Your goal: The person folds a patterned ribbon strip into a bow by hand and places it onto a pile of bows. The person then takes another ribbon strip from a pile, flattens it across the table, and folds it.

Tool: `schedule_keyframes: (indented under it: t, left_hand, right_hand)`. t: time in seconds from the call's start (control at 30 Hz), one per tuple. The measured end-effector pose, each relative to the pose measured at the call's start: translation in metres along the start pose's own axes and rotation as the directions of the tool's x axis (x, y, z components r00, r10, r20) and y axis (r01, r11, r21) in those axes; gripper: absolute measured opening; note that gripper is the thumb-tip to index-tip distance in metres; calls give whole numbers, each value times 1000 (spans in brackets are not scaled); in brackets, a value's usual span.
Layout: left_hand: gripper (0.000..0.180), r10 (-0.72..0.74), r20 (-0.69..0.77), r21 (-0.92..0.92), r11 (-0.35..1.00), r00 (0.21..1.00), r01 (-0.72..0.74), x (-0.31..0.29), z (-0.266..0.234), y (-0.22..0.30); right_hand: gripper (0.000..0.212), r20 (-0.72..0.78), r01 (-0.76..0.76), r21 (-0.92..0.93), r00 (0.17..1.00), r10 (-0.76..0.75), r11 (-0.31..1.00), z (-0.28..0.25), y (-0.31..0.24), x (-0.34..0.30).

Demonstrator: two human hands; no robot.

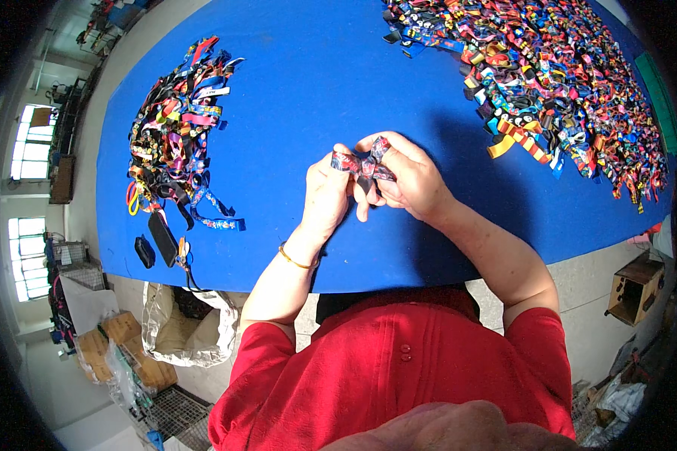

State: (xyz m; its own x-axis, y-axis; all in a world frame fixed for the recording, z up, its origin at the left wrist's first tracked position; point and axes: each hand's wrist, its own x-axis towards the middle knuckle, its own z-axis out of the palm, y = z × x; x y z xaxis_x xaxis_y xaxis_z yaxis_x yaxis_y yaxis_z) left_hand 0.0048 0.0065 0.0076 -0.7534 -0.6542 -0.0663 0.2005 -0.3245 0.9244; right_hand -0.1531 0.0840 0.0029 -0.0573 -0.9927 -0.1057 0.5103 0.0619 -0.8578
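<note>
Above the middle of the blue table, my left hand (327,194) and my right hand (415,179) hold a short printed fabric strap (367,167) between them. Dark cloth with red and pale patterning shows on the strap, which is looped or folded over itself. The left thumb and fingers pinch its left end. On the other side, the right fingers close round its right part and hide some of it. A yellow bangle (299,260) is on my left wrist.
A heap of colourful printed straps (177,128) lies on the blue table (301,83) at left, a much larger strap pile (557,83) at right. A black phone-like slab (162,239) and a small black case (144,252) lie near the left edge. Below stands an open pale sack (154,331).
</note>
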Motion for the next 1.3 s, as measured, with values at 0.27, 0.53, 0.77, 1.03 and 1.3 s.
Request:
schedule_keyframes:
  t: [0.27, 0.53, 0.77, 1.03, 1.3]
  left_hand:
    - [40, 66, 46, -11, 998, 997, -66, -3, -2, -3]
    - [46, 68, 53, -95, 993, 996, -63, 0, -5, -5]
    - [64, -81, 39, -136, 987, 996, 86, 3, -4, -3]
    - [60, -147, 43, -212, 965, 988, 153, 7, -10, -7]
    - [38, -114, 101, -274, 952, 988, 138, 10, -14, -7]
  right_hand:
    - [33, 74, -166, 283, 986, 151, 945, 3, -6, -1]
    - [34, 79, -166, 327, 986, 149, 930, 9, -9, -3]
    - [20, 52, 37, -5, 998, -37, 999, 3, -1, -3]
    - [32, 179, 416, -429, 909, -376, 802, -8, 14, 0]
    - [25, -18, 129, -294, 990, -140, 947, -6, 1, 1]
